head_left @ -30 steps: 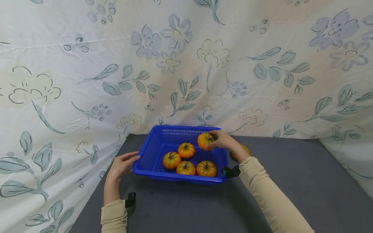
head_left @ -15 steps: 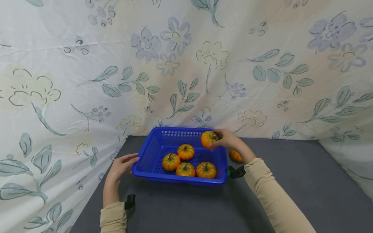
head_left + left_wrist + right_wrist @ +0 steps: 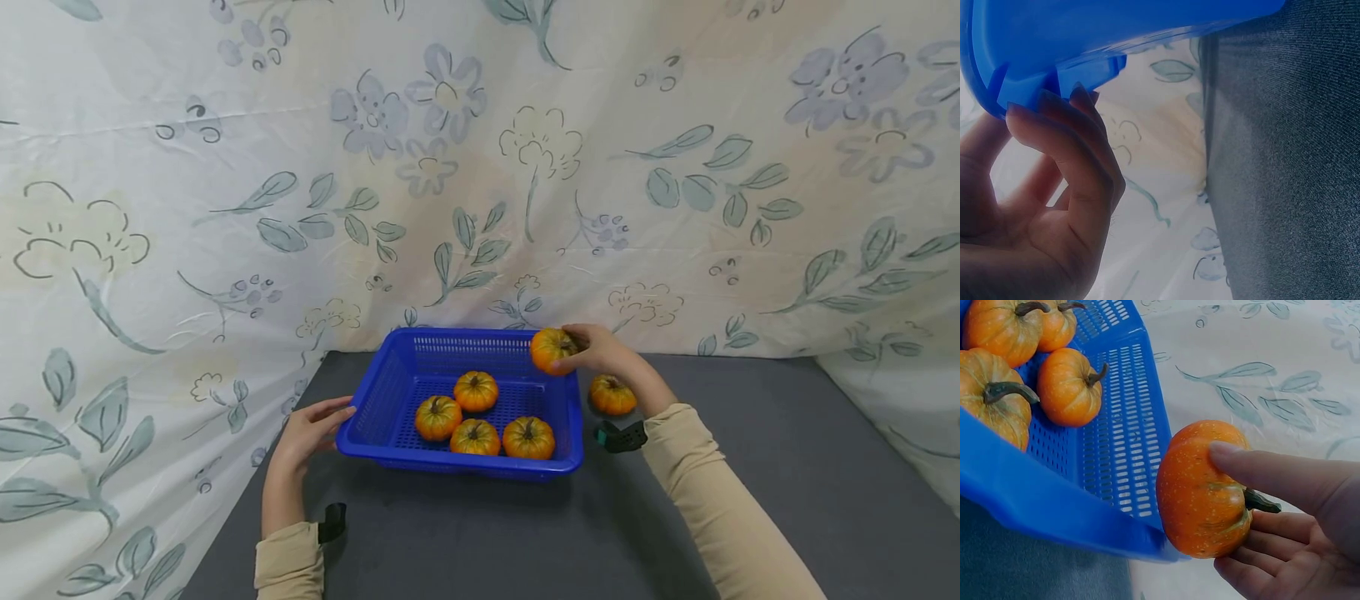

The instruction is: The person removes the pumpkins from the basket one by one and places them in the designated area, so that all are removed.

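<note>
I see flowered cloth [image 3: 420, 250] behind a dark table [image 3: 465, 542]. A blue basket [image 3: 459, 462] lies lengthwise left to right. The left hand [image 3: 307, 432], fingers part-curled, grips its left end. The right hand [image 3: 602, 350], half closed, pinches the held pumpkin [image 3: 551, 352] at the basket's far right corner, stem pointing right toward the palm, widest axis crossing the stem. Since a second ago, it has moved right; the outer pumpkin [image 3: 611, 396] shows more fully.
</note>
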Demonstrator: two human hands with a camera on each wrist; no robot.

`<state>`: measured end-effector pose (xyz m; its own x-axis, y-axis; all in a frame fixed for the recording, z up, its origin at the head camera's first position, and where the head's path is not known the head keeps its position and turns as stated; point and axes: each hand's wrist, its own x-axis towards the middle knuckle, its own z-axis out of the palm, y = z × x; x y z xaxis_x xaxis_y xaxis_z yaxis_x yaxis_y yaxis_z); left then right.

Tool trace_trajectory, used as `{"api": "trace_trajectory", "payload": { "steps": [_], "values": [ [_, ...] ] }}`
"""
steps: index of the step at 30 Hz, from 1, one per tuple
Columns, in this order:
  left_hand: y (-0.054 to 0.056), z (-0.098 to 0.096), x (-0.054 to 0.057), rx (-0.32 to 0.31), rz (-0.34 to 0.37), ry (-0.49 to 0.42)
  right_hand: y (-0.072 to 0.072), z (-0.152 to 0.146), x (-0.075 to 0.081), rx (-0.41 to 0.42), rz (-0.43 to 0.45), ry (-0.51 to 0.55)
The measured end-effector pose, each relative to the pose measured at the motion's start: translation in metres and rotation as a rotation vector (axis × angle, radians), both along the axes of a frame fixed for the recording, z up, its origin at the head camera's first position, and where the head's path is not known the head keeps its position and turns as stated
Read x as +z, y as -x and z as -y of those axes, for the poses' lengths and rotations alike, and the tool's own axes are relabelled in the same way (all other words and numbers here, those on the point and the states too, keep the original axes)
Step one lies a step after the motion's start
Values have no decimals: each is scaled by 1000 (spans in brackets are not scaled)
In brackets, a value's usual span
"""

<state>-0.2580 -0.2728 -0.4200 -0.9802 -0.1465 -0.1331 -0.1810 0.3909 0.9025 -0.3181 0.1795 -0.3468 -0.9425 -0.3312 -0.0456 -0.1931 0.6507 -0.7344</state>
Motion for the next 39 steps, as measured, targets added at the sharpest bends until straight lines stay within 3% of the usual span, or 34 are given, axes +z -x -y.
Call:
{"api": "trace_trajectory", "payload": {
  "steps": [9,23,30,39],
  "values": [
    [0,0,0,4,7,-6,-2,-16,-2,-52,38,30],
    [3,-1,-1,6,-6,20,-4,-51,-9,-112,27,13],
    [3,-1,-1,6,-2,22,-6,-68,-18,-136,34,46],
    [1,-1,-1,4,1,22,-6,-92,-31,-179,58,7]
  ]
}}
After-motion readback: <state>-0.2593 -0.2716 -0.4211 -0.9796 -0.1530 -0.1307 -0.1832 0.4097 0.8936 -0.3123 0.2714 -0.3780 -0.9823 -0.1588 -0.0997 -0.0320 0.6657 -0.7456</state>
